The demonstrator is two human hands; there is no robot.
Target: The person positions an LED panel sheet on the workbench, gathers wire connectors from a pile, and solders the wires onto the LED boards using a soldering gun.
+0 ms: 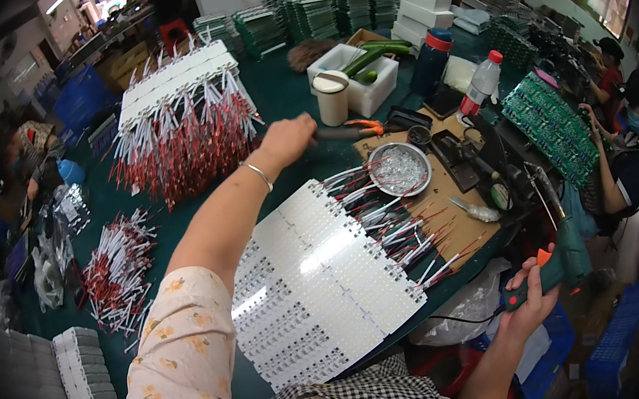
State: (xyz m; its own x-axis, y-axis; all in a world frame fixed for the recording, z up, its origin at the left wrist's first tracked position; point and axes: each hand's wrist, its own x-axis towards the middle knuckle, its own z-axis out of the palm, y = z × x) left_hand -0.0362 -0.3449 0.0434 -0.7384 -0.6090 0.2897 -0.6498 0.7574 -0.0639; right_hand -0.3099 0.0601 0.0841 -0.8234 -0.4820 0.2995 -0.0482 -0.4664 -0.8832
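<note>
My left hand point(291, 140) reaches across the table, its fingers closed at the near end of a hand tool with dark and orange parts point(362, 127); its exact kind is unclear. At the lower right my right hand point(533, 300) is wrapped round a green soldering gun point(566, 264) with an orange trigger, its thin tip pointing up. Between my arms lies a panel of white LED circuit boards point(321, 272). Red, white and black wires point(396, 230) stick out along its right side. A round metal bowl point(399, 169) of small clear pieces stands beside these wires.
Another white board stack point(176, 89) with red and white wires stands far left, above a loose wire pile point(118, 266). A white cup point(332, 99), a foam box point(378, 91) with green vegetables and bottles point(482, 83) stand behind. A co-worker point(628, 151) handles green circuit boards point(551, 129) at right.
</note>
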